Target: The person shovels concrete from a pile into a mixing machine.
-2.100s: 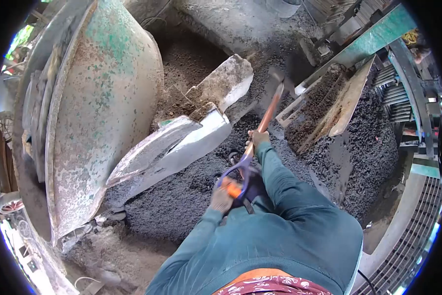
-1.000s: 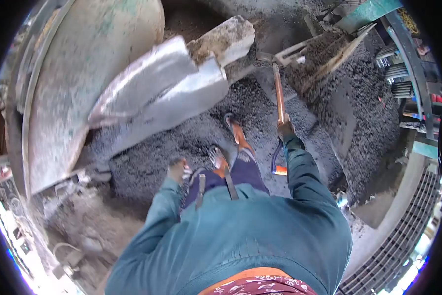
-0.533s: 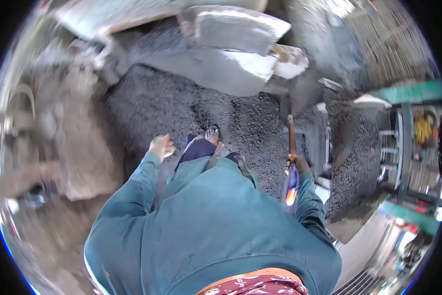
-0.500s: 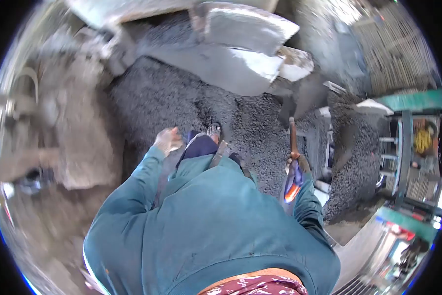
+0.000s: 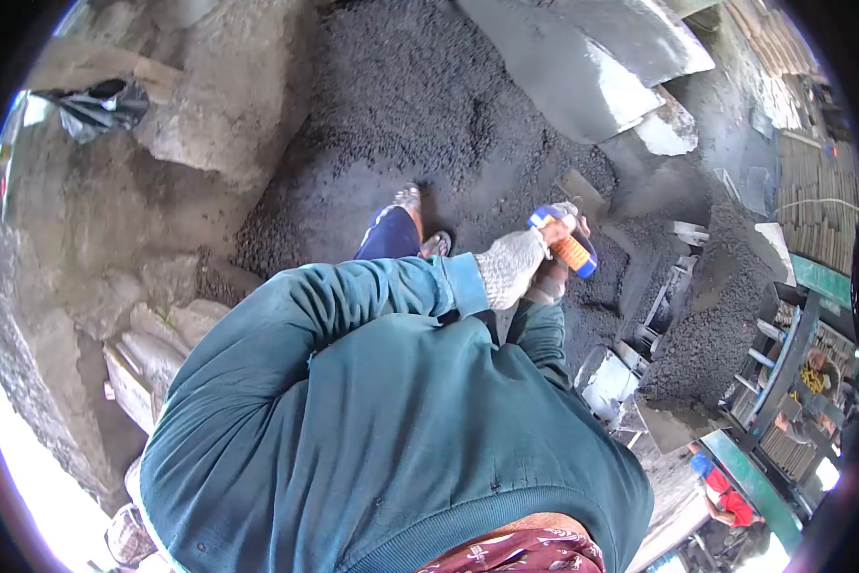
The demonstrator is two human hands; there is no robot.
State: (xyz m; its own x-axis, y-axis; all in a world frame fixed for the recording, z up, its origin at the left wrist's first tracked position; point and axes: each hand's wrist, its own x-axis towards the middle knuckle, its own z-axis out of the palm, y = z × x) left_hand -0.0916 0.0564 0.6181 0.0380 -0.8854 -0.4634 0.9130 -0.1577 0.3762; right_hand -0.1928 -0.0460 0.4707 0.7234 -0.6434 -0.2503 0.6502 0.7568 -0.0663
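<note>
My left hand, in a pale, dirty knitted glove, reaches across my body and meets my right hand. The fingers of both hands are closed around a blue, white and orange object, which looks like a band or soft wrapper. The left glove partly covers my right hand. Just beyond the hands, a flat brownish-grey blade or plate lies over the dark gravel. Whether a handle joins it to my hands is hidden.
Large grey sheets stand ahead over the gravel. A rough rock-like block is at the left, with a black plastic bag near it. At the right are a green-framed structure and a person in red.
My left hand has moved from the left side across to my right hand and closed. The wooden handle seen in my right hand is no longer visible. The view has turned and shifted.
</note>
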